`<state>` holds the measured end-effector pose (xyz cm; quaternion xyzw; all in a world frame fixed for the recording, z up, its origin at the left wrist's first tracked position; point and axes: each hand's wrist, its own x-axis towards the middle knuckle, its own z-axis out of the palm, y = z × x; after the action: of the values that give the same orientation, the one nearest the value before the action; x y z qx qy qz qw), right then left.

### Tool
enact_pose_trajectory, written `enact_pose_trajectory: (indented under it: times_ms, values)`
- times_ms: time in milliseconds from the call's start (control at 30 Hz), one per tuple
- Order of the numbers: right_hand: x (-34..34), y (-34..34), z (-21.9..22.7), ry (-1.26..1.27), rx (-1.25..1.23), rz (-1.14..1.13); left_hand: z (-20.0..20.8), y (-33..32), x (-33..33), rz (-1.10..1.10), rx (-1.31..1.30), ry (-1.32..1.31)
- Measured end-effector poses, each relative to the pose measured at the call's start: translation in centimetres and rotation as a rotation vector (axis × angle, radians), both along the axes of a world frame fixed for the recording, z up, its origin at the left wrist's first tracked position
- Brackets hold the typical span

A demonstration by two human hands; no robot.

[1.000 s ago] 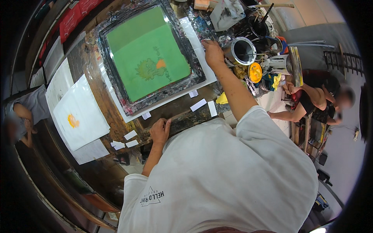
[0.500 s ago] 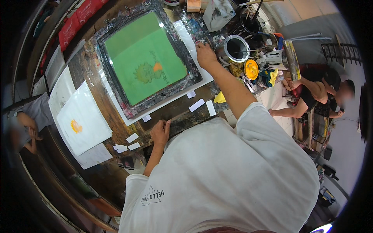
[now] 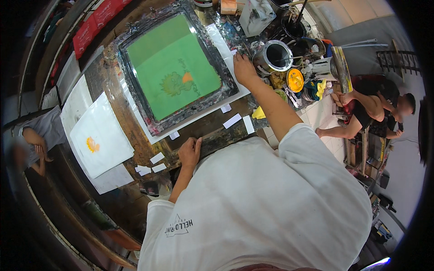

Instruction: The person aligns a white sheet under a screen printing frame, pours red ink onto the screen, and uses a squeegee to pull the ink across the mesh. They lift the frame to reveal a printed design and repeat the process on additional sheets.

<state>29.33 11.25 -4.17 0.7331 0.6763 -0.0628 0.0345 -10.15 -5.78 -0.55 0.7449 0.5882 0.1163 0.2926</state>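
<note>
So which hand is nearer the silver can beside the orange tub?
Right. The right hand is just left of the silver can; the left hand is farther off, lower left, at the table's near edge.

right hand [image 3: 245, 71] beside the dark-framed green screen [image 3: 169, 65]

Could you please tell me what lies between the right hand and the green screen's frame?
In the head view, a strip of white sheet lies there.

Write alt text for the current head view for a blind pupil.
A framed green silkscreen lies on a white sheet on a stained table, a person's right hand at the sheet's edge, left hand at the table's near edge; paint cans stand to the right.
</note>
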Motion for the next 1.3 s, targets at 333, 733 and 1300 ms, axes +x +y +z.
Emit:
enact_pose_trajectory:
  times_ms: [333,733,1300]
  values:
    - [0.9,0.6,-0.2,-0.037,-0.240,0.033,0.0,0.2,-0.3,-0.017,-0.019,-0.031]
    - [2.0,1.0,3.3,0.409,-0.204,-0.099,0.6,0.1,-0.4,-0.047,-0.006,-0.078]
    - [-13.7,-11.3,7.8,0.253,0.176,0.463,2.4,0.7,0.1,-0.033,-0.205,-0.008]
